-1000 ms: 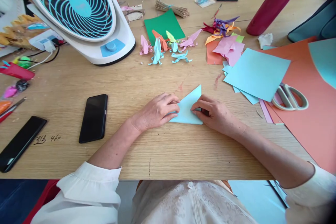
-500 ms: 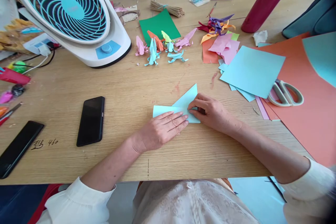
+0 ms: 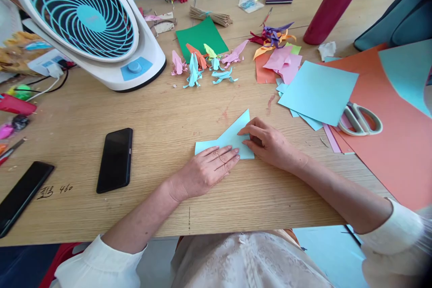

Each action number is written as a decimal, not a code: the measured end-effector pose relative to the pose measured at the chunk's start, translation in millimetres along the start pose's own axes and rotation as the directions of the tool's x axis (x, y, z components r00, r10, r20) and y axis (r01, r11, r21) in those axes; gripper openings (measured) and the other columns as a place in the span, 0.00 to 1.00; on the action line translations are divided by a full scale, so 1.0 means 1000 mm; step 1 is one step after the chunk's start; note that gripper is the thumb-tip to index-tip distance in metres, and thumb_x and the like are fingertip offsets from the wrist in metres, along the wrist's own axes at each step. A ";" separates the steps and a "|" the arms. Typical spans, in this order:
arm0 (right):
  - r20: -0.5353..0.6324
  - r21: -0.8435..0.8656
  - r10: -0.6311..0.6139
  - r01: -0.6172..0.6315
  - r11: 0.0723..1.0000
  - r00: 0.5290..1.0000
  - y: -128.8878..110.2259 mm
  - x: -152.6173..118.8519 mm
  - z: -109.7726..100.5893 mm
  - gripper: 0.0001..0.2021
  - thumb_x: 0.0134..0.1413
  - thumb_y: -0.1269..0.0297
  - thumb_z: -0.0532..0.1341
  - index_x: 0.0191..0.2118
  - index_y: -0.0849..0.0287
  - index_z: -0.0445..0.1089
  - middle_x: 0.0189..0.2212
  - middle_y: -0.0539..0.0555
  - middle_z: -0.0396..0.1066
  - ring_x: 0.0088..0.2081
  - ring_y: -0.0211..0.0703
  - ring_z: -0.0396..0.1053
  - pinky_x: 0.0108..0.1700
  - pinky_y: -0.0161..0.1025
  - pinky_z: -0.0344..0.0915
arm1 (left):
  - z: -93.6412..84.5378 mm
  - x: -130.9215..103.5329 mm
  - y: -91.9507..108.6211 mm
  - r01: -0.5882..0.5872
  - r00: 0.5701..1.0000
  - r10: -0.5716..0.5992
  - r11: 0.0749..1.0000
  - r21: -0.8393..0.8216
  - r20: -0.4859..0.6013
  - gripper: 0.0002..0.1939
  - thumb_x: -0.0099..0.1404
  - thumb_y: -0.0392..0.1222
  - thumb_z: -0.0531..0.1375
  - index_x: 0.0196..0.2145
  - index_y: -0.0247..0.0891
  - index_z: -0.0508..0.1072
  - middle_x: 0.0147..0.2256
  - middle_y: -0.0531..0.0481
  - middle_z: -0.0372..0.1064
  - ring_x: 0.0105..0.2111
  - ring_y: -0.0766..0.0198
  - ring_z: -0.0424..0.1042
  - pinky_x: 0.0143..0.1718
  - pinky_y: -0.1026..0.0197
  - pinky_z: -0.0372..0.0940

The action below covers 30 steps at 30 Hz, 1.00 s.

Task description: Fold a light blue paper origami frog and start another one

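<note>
A light blue sheet of folded paper point(image 3: 232, 134) lies on the table in front of me, one corner pointing away and a strip reaching left. My left hand point(image 3: 211, 168) rests flat across its near left part, fingers stretched out, covering some of the paper. On the right side of the sheet is my right hand point(image 3: 270, 141). Its thumb and forefinger are apart, tips at the paper's surface, and the other fingers are curled under. Nothing shows between them.
Small folded paper figures point(image 3: 194, 72) stand beyond the sheet, near a green square point(image 3: 202, 38). To the right are blue paper squares point(image 3: 319, 92), scissors point(image 3: 361, 119) and a red flask point(image 3: 332, 6). A fan point(image 3: 135, 63) and two phones point(image 3: 114, 159) are at left.
My right thumb and forefinger have parted slightly over the paper. The upper edge of the blue paper looks different, its left strip now meeting the slanted part. My left hand stays flat. The view has shifted slightly.
</note>
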State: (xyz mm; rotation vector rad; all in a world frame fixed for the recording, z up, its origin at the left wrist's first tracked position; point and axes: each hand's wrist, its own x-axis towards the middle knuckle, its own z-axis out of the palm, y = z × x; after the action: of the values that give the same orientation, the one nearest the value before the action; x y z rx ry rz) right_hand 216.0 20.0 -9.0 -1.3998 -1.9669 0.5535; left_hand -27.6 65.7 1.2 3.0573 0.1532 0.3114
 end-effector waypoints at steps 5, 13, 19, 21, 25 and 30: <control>-0.033 -0.020 -0.062 0.062 0.998 0.997 0.000 -0.013 -0.010 0.12 0.59 0.73 0.55 0.46 0.56 0.69 0.48 0.60 0.64 0.36 0.41 0.69 0.40 0.42 0.69 | 0.000 0.000 -0.001 0.011 1.000 -0.011 1.000 -0.025 0.011 0.22 0.71 0.35 0.51 0.61 0.32 0.61 0.61 0.41 0.61 0.61 0.55 0.60 0.60 0.49 0.63; 0.164 -0.168 -0.200 0.227 0.959 0.966 -0.009 -0.047 -0.014 0.21 0.62 0.76 0.51 0.58 0.56 0.64 0.53 0.62 0.66 0.54 0.50 0.66 0.54 0.51 0.66 | 0.003 -0.001 -0.002 0.011 1.000 -0.010 1.000 -0.017 0.012 0.22 0.71 0.35 0.51 0.62 0.33 0.60 0.61 0.42 0.60 0.62 0.55 0.60 0.60 0.49 0.62; 0.188 -0.189 -0.242 0.276 0.942 0.952 -0.005 -0.049 -0.017 0.22 0.63 0.75 0.50 0.60 0.56 0.63 0.55 0.62 0.66 0.53 0.50 0.67 0.52 0.51 0.67 | 0.003 -0.002 -0.001 0.007 1.000 -0.007 1.000 -0.005 0.010 0.22 0.71 0.35 0.51 0.62 0.32 0.60 0.61 0.43 0.60 0.62 0.55 0.60 0.60 0.49 0.61; 0.213 -0.218 -0.267 0.312 0.925 0.940 -0.004 -0.049 -0.018 0.22 0.64 0.74 0.50 0.60 0.56 0.63 0.55 0.63 0.66 0.52 0.51 0.68 0.51 0.51 0.67 | 0.003 -0.003 -0.001 0.009 1.000 -0.009 1.000 -0.005 0.010 0.22 0.71 0.35 0.51 0.62 0.32 0.60 0.62 0.43 0.60 0.62 0.55 0.60 0.61 0.49 0.61; 0.256 -0.269 -0.286 0.352 0.897 0.923 -0.003 -0.050 -0.017 0.20 0.64 0.73 0.50 0.59 0.59 0.64 0.56 0.65 0.65 0.52 0.52 0.67 0.50 0.52 0.66 | 0.004 -0.003 -0.002 0.010 1.000 -0.010 1.000 -0.003 0.017 0.23 0.71 0.35 0.50 0.62 0.33 0.59 0.62 0.44 0.59 0.62 0.55 0.59 0.61 0.50 0.60; 0.265 -0.287 -0.287 0.359 0.888 0.921 -0.001 -0.051 -0.016 0.20 0.64 0.73 0.50 0.59 0.60 0.63 0.57 0.65 0.64 0.52 0.52 0.66 0.51 0.52 0.65 | 0.006 -0.003 -0.002 0.021 0.999 -0.020 1.000 -0.003 0.026 0.23 0.72 0.36 0.50 0.63 0.33 0.59 0.62 0.44 0.58 0.63 0.55 0.58 0.62 0.49 0.59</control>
State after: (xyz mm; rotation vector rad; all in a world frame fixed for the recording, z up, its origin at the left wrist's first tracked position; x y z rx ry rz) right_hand 237.3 -28.8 -10.8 -1.1925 -2.5006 0.2306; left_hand -29.8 66.9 -5.0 3.0529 0.1823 0.2708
